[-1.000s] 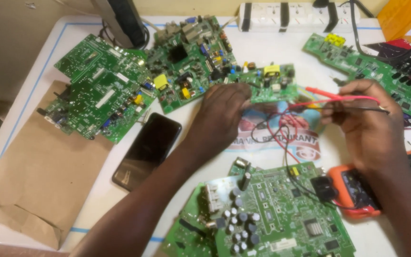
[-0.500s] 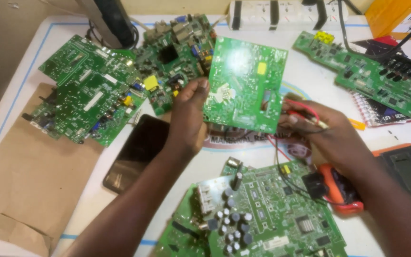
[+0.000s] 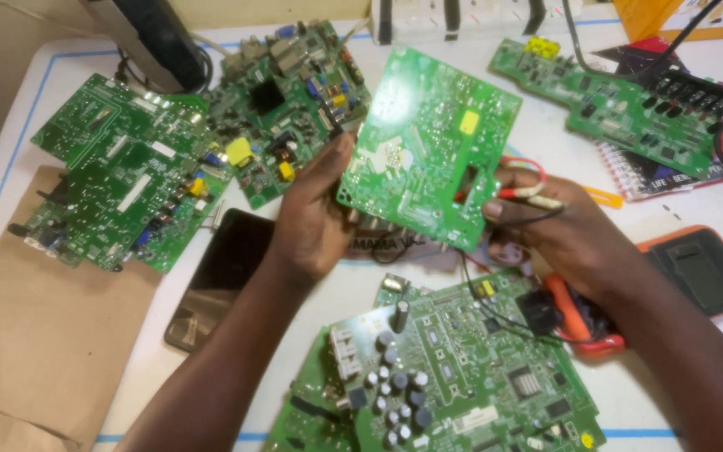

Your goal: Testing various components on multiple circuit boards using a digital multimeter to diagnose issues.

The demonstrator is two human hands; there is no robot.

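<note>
Green circuit board [image 3: 428, 142], solder side up, is held tilted above the middle of the white surface [image 3: 696, 209]. Left hand [image 3: 315, 218] grips its left edge, fingers closed on the board with the thumb on top. Right hand [image 3: 566, 234] pinches the board's lower right corner and also holds a red probe [image 3: 529, 192] and its leads. An orange multimeter [image 3: 696, 272] lies just beside the right wrist, toward the right edge. A dark phone [image 3: 223, 276] lies left of the left forearm, and a large component board [image 3: 445, 377] lies at the near edge.
</note>
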